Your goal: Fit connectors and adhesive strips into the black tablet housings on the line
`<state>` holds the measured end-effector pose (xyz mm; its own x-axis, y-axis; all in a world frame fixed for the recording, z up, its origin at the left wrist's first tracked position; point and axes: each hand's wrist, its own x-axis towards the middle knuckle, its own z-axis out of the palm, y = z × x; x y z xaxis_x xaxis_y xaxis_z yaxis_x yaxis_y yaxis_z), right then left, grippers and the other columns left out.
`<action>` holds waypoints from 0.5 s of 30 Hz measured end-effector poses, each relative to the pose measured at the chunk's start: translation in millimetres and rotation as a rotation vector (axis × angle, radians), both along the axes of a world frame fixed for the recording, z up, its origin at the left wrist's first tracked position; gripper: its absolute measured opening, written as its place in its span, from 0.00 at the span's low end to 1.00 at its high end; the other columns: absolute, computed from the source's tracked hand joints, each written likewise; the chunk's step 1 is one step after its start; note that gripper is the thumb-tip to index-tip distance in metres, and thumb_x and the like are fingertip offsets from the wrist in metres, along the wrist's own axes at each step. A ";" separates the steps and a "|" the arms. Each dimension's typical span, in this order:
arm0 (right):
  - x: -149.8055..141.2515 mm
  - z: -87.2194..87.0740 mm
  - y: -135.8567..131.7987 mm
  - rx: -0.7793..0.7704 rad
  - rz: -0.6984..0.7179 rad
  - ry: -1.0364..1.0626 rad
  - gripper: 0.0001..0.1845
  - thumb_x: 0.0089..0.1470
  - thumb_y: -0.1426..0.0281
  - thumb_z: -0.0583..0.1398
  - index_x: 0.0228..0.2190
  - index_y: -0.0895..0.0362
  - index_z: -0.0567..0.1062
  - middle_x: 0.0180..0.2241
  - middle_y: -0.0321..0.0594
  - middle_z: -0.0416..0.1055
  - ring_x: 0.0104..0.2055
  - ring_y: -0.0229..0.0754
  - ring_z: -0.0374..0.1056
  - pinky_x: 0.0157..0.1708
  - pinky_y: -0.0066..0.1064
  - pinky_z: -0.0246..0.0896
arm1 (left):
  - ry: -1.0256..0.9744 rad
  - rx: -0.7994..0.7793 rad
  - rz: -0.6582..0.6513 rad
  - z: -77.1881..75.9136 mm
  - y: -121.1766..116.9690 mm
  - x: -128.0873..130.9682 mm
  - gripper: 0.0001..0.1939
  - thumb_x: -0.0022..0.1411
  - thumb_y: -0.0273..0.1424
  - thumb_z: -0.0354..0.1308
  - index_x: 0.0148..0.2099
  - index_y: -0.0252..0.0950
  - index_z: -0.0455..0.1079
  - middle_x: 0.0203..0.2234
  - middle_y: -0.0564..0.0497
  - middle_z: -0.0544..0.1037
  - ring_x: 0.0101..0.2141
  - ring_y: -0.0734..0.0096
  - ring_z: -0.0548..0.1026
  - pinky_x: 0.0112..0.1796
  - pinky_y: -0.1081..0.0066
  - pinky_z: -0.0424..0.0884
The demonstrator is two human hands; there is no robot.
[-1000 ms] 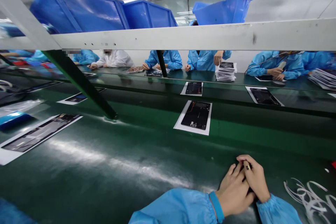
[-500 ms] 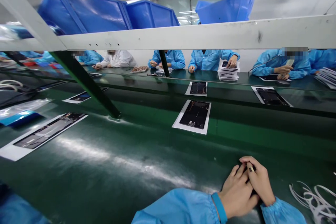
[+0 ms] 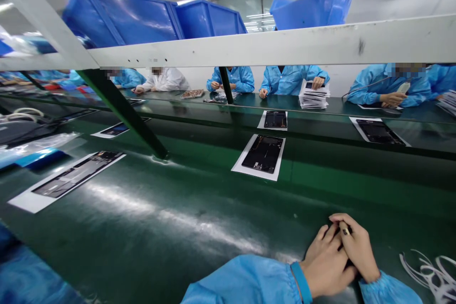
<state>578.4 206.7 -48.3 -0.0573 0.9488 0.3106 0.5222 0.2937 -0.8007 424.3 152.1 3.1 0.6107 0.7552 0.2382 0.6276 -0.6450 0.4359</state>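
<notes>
My left hand lies on the green tabletop at the lower right, palm down, its fingers stretched out. Across its fingertips rests my right hand, fingers bent around them. A pale band with a dark mark sits on one of the right hand's digits. Neither hand shows any object in it. A blue wristband circles the left cuff. Beyond the hands, an opened tablet with its dark inside showing lies on white paper. Another opened tablet lies on paper at the left.
Curled white strips lie right of my hands. A slanted green post meets the table. The white shelf beam carries blue bins. Co-workers in blue sit opposite, one beside a stack of papers.
My view has turned slightly left. The middle tablet has shifted left relative to the table. My hands stay clasped in place. Opposite, a co-worker's hand has come down onto the stack.
</notes>
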 end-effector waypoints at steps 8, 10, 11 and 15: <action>-0.8 2.8 0.3 -0.002 -0.006 0.006 0.15 0.54 0.64 0.51 0.32 0.55 0.77 0.36 0.42 0.76 0.39 0.46 0.72 0.41 0.35 0.68 | 0.014 0.005 -0.001 1.0 0.0 0.2 0.28 0.68 0.37 0.45 0.66 0.32 0.51 0.63 0.41 0.59 0.64 0.56 0.51 0.63 0.57 0.50; -0.8 3.2 0.6 -0.001 -0.010 0.002 0.16 0.53 0.64 0.51 0.31 0.55 0.77 0.36 0.43 0.76 0.39 0.47 0.72 0.41 0.35 0.68 | 0.019 0.007 0.006 -0.2 0.0 0.7 0.28 0.68 0.37 0.45 0.66 0.33 0.50 0.62 0.41 0.59 0.64 0.57 0.51 0.62 0.57 0.51; -0.8 3.4 0.7 0.001 -0.012 0.000 0.16 0.53 0.64 0.51 0.31 0.55 0.77 0.36 0.43 0.76 0.39 0.47 0.72 0.41 0.35 0.68 | 0.024 0.009 0.010 -0.7 0.0 0.8 0.28 0.67 0.37 0.45 0.66 0.33 0.50 0.62 0.42 0.59 0.64 0.57 0.51 0.62 0.57 0.51; -1.2 4.0 0.7 0.010 -0.018 -0.001 0.16 0.53 0.64 0.51 0.31 0.55 0.77 0.35 0.42 0.76 0.38 0.46 0.73 0.40 0.35 0.69 | 0.020 0.017 0.015 -1.5 -0.2 0.8 0.29 0.67 0.36 0.45 0.67 0.33 0.50 0.63 0.42 0.59 0.64 0.57 0.51 0.63 0.57 0.50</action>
<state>577.2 207.4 -44.3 -0.0403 0.9466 0.3199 0.5283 0.2919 -0.7973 425.1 151.9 1.5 0.6037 0.7606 0.2388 0.6459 -0.6422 0.4128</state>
